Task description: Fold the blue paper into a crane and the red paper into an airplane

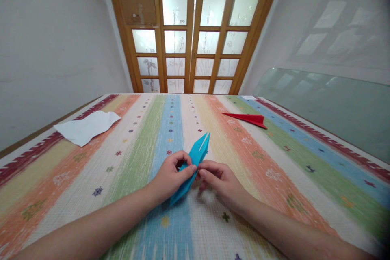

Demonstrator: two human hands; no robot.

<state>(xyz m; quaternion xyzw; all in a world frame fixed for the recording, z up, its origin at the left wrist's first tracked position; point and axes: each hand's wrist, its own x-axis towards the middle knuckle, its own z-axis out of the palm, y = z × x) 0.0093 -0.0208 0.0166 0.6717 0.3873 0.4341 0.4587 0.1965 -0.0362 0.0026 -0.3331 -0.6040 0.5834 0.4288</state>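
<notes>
Two hands work over the striped tablecloth: the left hand and the right hand, both pinching the one blue folded paper near the cloth's middle. Three paper pieces lie on or above that cloth in all: the blue one, one red folded paper toward its far right, and one white sheet at its far left edge. Beyond the cloth's far end stands one wooden door with two glazed leaves.
</notes>
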